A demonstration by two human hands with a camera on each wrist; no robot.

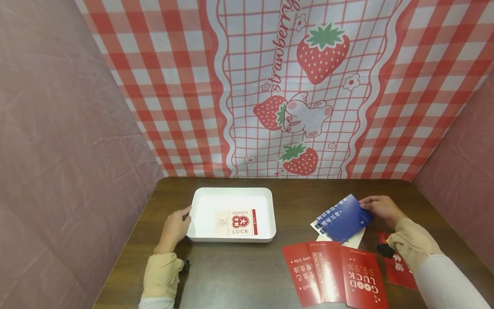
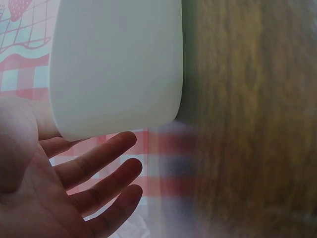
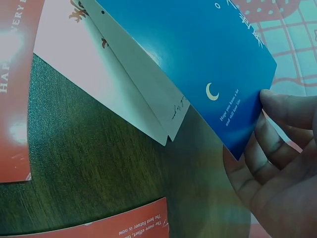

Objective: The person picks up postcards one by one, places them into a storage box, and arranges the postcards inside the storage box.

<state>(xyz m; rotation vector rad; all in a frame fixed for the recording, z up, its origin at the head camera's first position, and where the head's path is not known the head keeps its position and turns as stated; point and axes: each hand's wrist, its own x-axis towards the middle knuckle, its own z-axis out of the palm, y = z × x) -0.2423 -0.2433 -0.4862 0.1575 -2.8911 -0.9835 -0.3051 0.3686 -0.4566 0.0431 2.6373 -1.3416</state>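
Note:
My left hand (image 1: pixel 177 225) is at the left end of a white tray (image 1: pixel 272 214), thumb and forefinger at its rim, partly hidden behind the tray wall (image 2: pixel 119 64) in the left wrist view. The other fingers (image 2: pixel 106 188) extend loosely beside it. Inside the tray lies a cream and red "GOOD LUCK" card (image 1: pixel 237 223). On the right, my right hand (image 1: pixel 382 209) pinches the edge of a blue card (image 1: pixel 343 219) with a yellow moon. In the right wrist view the blue card (image 3: pixel 198 64) is tilted over pale cards (image 3: pixel 104 74).
Red cards (image 1: pixel 326 270) lie overlapping in a fan at the front right of the brown table (image 1: pixel 227 274). Another red card (image 1: pixel 399 268) is partly covered by the right forearm. A red-checked strawberry cloth (image 1: pixel 289 86) hangs behind the table, with pink cloth (image 1: pixel 77 150) at the left.

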